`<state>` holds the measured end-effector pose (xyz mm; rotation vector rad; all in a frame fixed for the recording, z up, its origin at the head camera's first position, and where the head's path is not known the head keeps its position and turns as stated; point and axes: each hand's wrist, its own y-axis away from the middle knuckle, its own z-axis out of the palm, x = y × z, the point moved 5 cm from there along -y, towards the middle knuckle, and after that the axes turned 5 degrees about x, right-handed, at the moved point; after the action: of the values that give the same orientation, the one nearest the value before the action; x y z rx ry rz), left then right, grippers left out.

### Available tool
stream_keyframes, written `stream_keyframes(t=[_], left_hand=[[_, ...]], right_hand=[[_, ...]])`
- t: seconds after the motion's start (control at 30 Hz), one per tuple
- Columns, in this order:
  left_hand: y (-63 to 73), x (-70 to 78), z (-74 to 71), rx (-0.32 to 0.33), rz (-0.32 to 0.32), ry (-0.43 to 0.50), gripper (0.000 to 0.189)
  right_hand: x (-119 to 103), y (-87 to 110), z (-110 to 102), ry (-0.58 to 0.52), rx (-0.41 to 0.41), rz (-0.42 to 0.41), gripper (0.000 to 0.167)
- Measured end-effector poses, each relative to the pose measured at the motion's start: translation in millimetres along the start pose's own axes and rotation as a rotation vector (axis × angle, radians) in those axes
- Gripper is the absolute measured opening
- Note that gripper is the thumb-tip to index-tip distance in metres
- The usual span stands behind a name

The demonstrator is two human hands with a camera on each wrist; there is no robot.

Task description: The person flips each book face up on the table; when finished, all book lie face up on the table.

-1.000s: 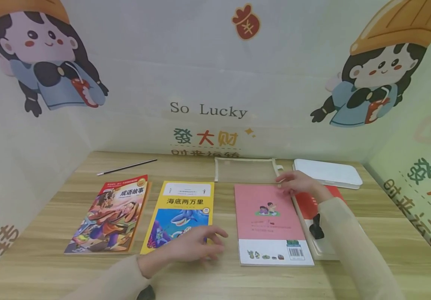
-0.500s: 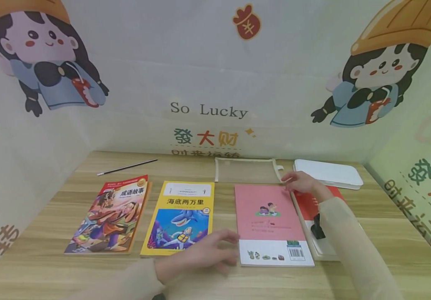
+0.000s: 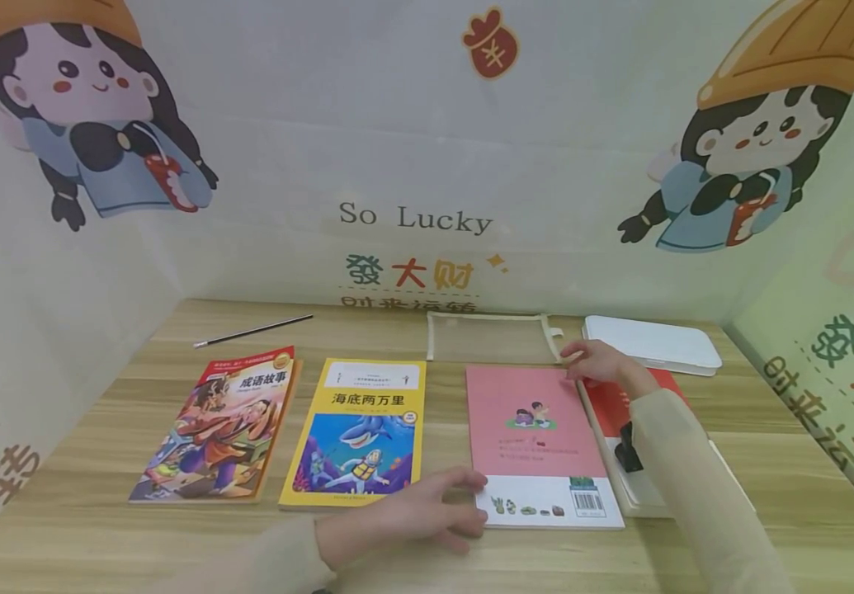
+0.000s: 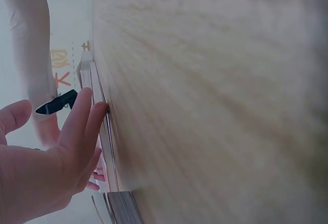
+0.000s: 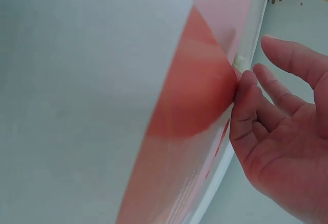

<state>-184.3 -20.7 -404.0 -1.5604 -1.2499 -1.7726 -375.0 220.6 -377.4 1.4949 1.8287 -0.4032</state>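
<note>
A book with a pink and white back cover (image 3: 534, 421) lies flat right of the table's middle. My left hand (image 3: 427, 511) has come to its lower left edge, fingers extended, the fingertips right at the edge; in the left wrist view, the left hand (image 4: 61, 157) is low beside the stacked book edges. At the pink book's upper right corner is my right hand (image 3: 608, 367). In the right wrist view, the right hand (image 5: 282, 126) has bent fingers against a book's edge and the thumb held apart. A red and white book (image 3: 634, 404) lies partly hidden under the right forearm.
Left of the pink book lie a yellow book (image 3: 367, 388) with a shark cover and a red story book (image 3: 222, 437). Along the back are a pencil (image 3: 256, 331), a mesh pouch (image 3: 489, 338) and a white case (image 3: 653, 344). A printed cloth (image 3: 412, 124) stands behind.
My left hand has moved right, from over the yellow book's lower corner to the pink book's left edge. The right hand has shifted slightly right at the upper corner. The books stay put.
</note>
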Motion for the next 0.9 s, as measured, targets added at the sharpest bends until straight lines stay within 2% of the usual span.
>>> stream_keyframes(t=[0.27,0.5,0.73,0.9], left_hand=[[-1.2,2.3,-0.3,-0.005,-0.004,-0.014,0.044],[-1.5,3.2,-0.6,-0.005,-0.002,-0.014,0.042],[-2.2,2.2,-1.0,-0.006,-0.006,-0.003,0.039],[-2.5,1.3,-1.9,-0.012,-0.015,-0.001,0.039]], right_hand=[[0.2,4.1,-2.4,-0.037,0.006,0.003,0.043],[1.8,8.5,-5.9,-0.138,0.021,0.043,0.043],[0.9,9.0,-11.6,-0.284,0.029,0.024,0.047],[-2.5,11.1,-13.1,-0.308,-0.007,0.000,0.048]])
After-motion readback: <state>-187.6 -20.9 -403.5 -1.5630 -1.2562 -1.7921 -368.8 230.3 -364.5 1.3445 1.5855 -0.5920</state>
